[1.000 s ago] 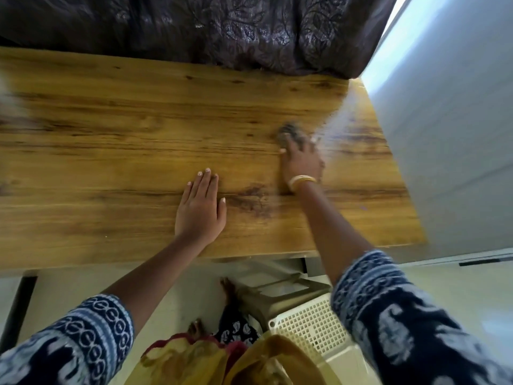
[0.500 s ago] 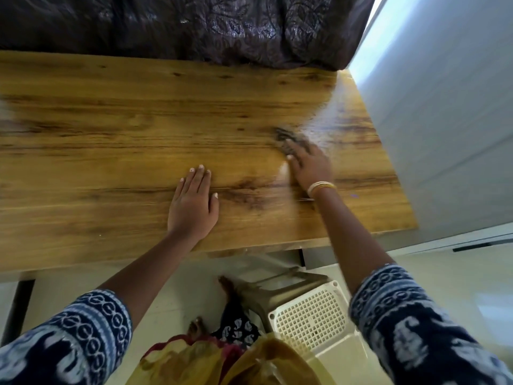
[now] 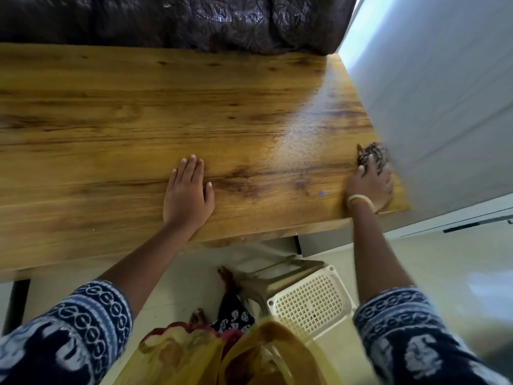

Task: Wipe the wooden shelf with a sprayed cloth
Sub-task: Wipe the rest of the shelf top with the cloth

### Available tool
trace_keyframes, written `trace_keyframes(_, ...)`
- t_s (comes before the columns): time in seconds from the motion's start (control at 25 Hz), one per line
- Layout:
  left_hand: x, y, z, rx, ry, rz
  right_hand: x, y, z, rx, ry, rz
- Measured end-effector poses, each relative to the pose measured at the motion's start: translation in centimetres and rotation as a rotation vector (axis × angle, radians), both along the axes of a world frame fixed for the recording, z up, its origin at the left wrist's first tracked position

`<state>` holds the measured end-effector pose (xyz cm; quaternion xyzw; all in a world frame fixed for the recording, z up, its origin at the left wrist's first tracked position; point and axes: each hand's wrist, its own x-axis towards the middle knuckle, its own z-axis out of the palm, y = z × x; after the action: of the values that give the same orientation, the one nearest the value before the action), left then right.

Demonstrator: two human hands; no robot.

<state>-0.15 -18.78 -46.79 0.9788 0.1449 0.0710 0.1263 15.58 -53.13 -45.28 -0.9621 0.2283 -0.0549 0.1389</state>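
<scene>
While the left hand lies flat with straight fingers on the wooden shelf near its front edge, the right hand presses a dark patterned cloth at the shelf's right end, the cloth showing just beyond its fingertips, beside the pale wall.
</scene>
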Motion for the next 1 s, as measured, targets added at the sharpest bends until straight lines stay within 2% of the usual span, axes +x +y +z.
trace_keyframes(0.08,0.0,-0.1,-0.1,0.007,0.002,0.007,-2.6,6.7,0.4,0.053,0.037,-0.104)
trace_keyframes(0.12,0.0,-0.1,-0.1,0.006,0.001,0.007,-4.2,10.5,0.5,0.071,0.057,-0.04)
trace_keyframes(0.28,-0.1,0.3,0.1,-0.011,0.0,-0.013,-11.5,21.9,0.4,0.047,0.086,0.585)
trace_keyframes(0.4,-0.2,0.4,0.3,-0.024,0.015,-0.019,-11.7,18.5,0.7,0.036,0.065,1.028)
trace_keyframes(0.44,-0.2,0.4,0.3,-0.025,0.018,-0.021,-10.7,15.7,0.6,0.007,0.034,1.093)
trace_keyframes(0.48,-0.3,0.5,0.2,-0.026,0.02,-0.026,-9.3,12.4,0.4,-0.004,0.001,1.07)
trace_keyframes(0.56,-0.3,0.5,0.2,-0.031,0.014,-0.026,-5.3,4.6,-0.1,0.008,-0.041,0.817)
trace_keyframes(0.64,-0.3,0.4,0.1,-0.034,0.008,-0.023,-2.1,-3.0,0.3,0.004,-0.015,0.533)
trace_keyframes(0.72,-0.3,0.3,0.1,-0.031,0.008,-0.021,-1.0,-7.1,0.5,0.019,0.041,0.347)
trace_keyframes(0.8,-0.3,0.2,0.1,-0.032,0.001,-0.02,-1.4,-5.8,0.2,0.036,0.045,0.141)
trace_keyframes(0.88,-0.3,0.3,0.2,-0.038,0.007,-0.022,-2.3,-0.4,-0.3,0.048,0.037,-0.137)
trace_keyframes(0.92,-0.4,0.4,0.2,-0.04,0.008,-0.029,-2.7,3.2,-0.1,0.052,0.044,-0.206)
trace_keyframes(0.96,-0.4,0.5,0.2,-0.043,0.007,-0.038,-3.2,7.1,0.3,0.046,0.06,-0.18)
trace_keyframes(1.0,-0.4,0.6,0.2,-0.049,0.008,-0.05,-4.1,11.1,0.6,0.029,0.086,-0.058)
